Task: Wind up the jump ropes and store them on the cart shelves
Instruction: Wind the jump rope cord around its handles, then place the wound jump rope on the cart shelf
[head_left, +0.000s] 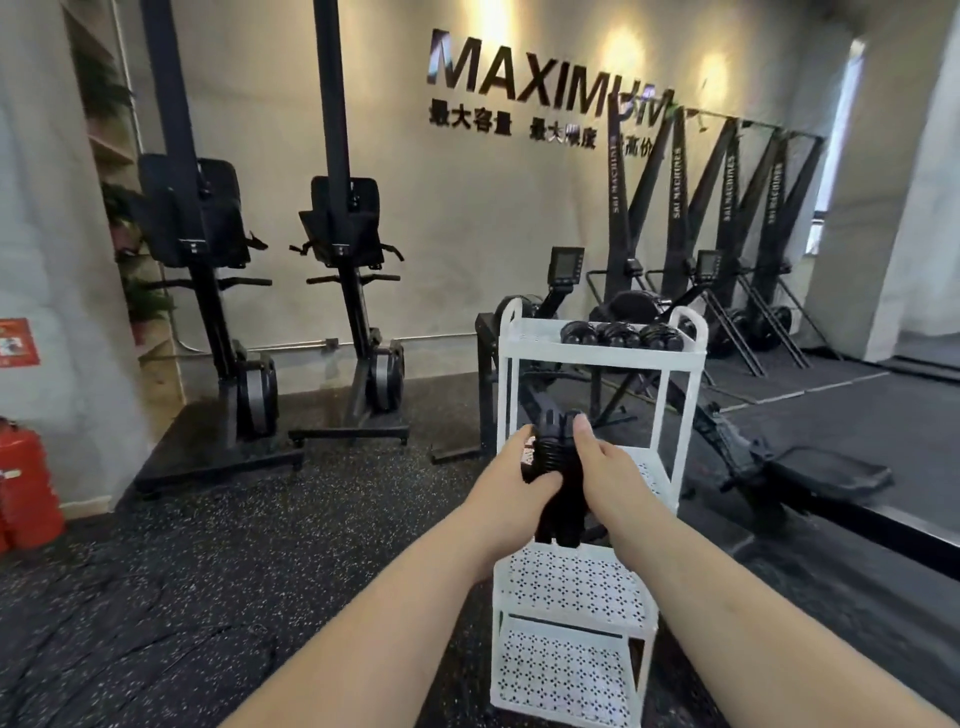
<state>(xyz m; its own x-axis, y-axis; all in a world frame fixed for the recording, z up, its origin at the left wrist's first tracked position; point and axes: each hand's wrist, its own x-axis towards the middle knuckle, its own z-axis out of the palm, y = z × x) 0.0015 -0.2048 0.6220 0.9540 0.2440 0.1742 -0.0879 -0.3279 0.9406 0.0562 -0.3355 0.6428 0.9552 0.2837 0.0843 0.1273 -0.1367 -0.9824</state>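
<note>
Forearms stretch out ahead of me, both bare, meeting in front of the white cart (597, 358). My left hand (511, 470) wraps its fingers around the left side of a wound black jump rope (558, 478), thumb across the coil. My right hand (610, 467) clasps the right side, thumb up against the top of the bundle. The bundle hangs before the cart's middle shelf (657, 480). Three more coiled jump ropes (621, 334) sit on the cart's top shelf, side by side at its far right.
</note>
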